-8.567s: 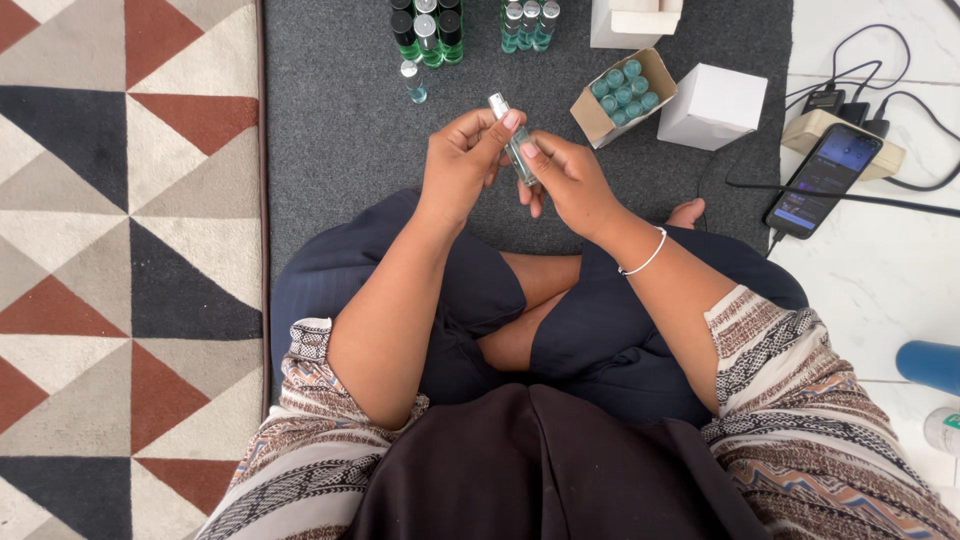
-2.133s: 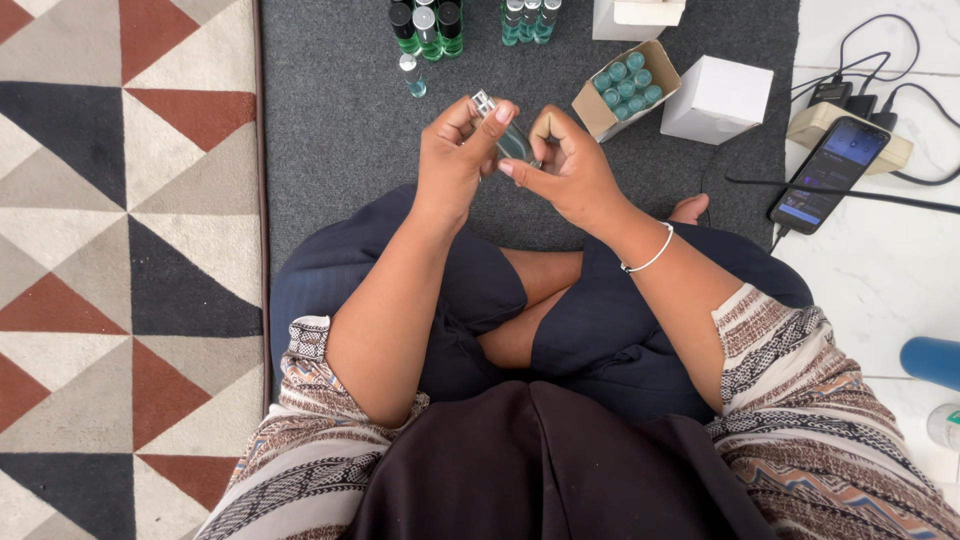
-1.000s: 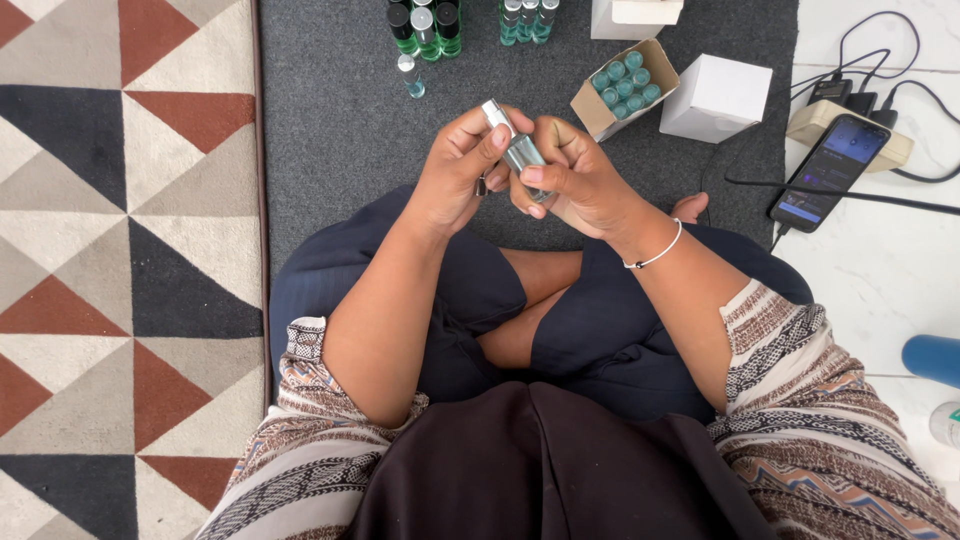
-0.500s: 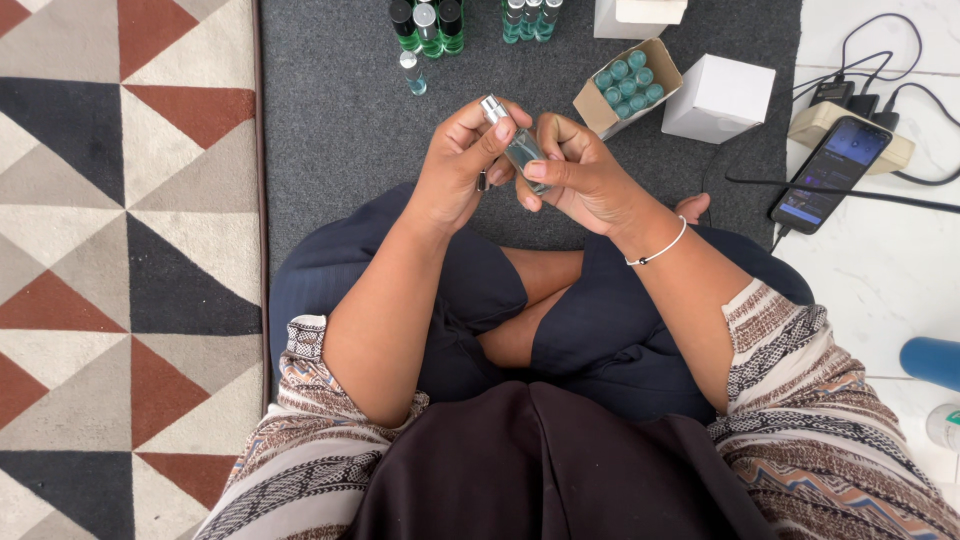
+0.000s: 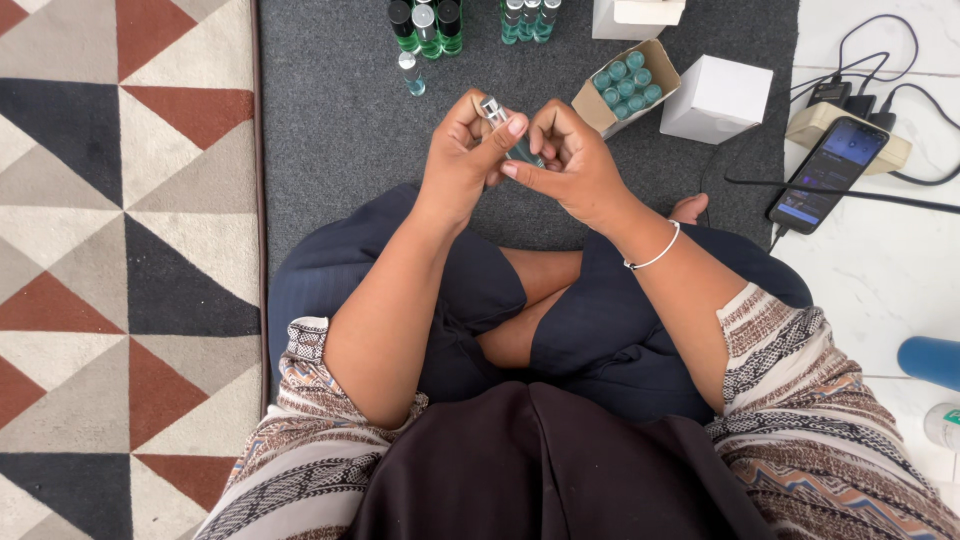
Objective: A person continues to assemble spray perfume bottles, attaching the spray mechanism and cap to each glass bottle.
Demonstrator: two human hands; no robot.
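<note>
Head view: a small glass vial [image 5: 508, 130] with a silvery cap is held up between both hands above the dark grey mat [image 5: 340, 130], in front of crossed legs clad in dark blue; the left hand [image 5: 462, 150] is closed around the capped end, the thumb and forefinger being pinched on the silvery top; the right hand [image 5: 570, 160] is curled about the lower, teal-tinted part of the vial, its fingertips being pressed against those of the left hand; a thin white bangle [image 5: 655, 255] is worn on the right wrist.

Beyond the hands, an open cardboard box [image 5: 600, 100] filled with upright teal-capped vials [image 5: 627, 83] is set on the mat, just beside a closed white box [image 5: 715, 98]; a second white box [image 5: 635, 15] is cut off by the upper edge. A row of green bottles with dark caps [image 5: 425, 25] and a group of clear teal bottles [image 5: 528, 18] are stood at the far edge of the mat; a single small vial [image 5: 410, 73] is laid near the green bottles.

At the right, on the white floor, a smartphone [image 5: 828, 172] with a lit screen is propped against a beige power strip [image 5: 890, 150], with black cables [image 5: 870, 45] plugged in; a blue cylinder [image 5: 930, 360] is seen at the right edge. A patterned rug [image 5: 120, 220] of red, grey, cream and navy triangles is laid to the left of the mat.
</note>
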